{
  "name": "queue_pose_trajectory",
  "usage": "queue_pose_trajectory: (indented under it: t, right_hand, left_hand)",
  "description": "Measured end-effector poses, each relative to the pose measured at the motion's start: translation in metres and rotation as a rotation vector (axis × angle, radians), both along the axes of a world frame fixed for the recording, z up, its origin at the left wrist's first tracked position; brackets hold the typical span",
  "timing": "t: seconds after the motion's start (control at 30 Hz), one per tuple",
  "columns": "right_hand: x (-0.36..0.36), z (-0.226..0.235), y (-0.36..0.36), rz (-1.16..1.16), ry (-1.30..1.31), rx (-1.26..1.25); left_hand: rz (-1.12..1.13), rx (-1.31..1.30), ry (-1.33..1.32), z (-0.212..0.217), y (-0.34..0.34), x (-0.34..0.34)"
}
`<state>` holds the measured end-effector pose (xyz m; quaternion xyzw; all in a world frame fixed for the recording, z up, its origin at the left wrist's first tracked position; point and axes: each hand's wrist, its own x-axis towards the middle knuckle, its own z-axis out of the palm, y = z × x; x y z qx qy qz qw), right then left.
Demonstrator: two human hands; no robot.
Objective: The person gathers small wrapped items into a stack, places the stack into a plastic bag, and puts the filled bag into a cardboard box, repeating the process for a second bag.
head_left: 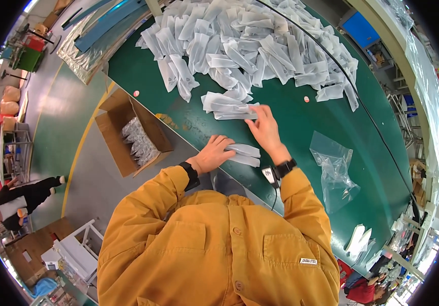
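Observation:
Near the table's front edge, my left hand (213, 154) is closed over one end of a couple of long, frosted white plastic packets (246, 155) lying side by side. Farther in, the fingertips and thumb of my right hand (266, 130) pinch the right end of a small group of similar packets (224, 107). What the packets contain does not show through clearly. A large heap of the same frosted packets (250, 43) covers the far part of the green table (280, 107).
An open cardboard box (112, 137) with clear plastic-wrapped items stands at the left, below table level. Clear plastic bags (334, 173) lie to the right. A black cable (354, 84) crosses the table. A small white device (269, 175) sits by my right wrist. Someone in black stands far left.

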<state>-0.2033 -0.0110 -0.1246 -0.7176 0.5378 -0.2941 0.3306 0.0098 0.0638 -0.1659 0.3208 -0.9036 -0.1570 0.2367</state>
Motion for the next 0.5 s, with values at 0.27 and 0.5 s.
queue_pose_trajectory:
  t: [0.27,0.5]
  right_hand:
    - [0.071,-0.002,-0.054,0.263,0.343,-0.482]
    - [0.092,-0.001,-0.069,0.291,0.215,-0.372]
  left_hand:
    - [0.047,0.191,0.092,0.003,0.002,-0.004]
    - [0.065,0.193,0.066,0.001,0.004,-0.001]
